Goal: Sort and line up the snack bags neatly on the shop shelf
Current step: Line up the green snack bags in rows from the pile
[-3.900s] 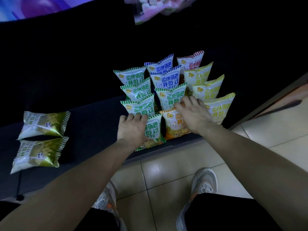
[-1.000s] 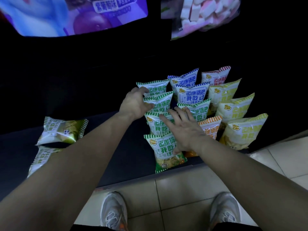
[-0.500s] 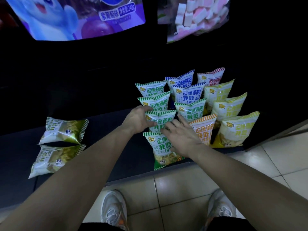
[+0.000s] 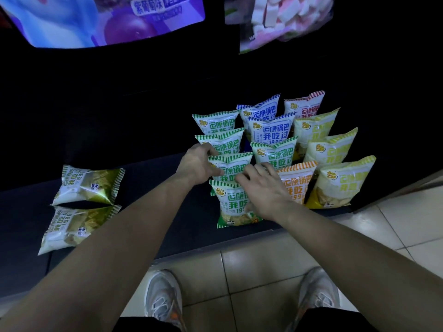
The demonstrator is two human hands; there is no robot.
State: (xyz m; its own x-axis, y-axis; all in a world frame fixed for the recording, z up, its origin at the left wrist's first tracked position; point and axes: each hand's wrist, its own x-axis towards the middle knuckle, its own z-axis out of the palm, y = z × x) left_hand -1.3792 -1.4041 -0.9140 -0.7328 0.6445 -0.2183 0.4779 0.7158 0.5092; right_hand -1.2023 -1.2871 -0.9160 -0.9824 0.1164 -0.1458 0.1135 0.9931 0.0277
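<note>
Head view: dark shelf [image 4: 143,168], snack bags [image 4: 271,130], tiled floor [image 4: 251,267].

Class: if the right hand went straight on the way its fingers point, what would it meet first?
Likely the second green-striped bag from the front; fingertips of the right hand seem nearly at it, the left hand just beyond. Depth unclear.

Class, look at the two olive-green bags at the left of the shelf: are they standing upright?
No, the rear olive-green bag and the front olive-green bag both lie flat on the shelf, printed faces up.
</note>
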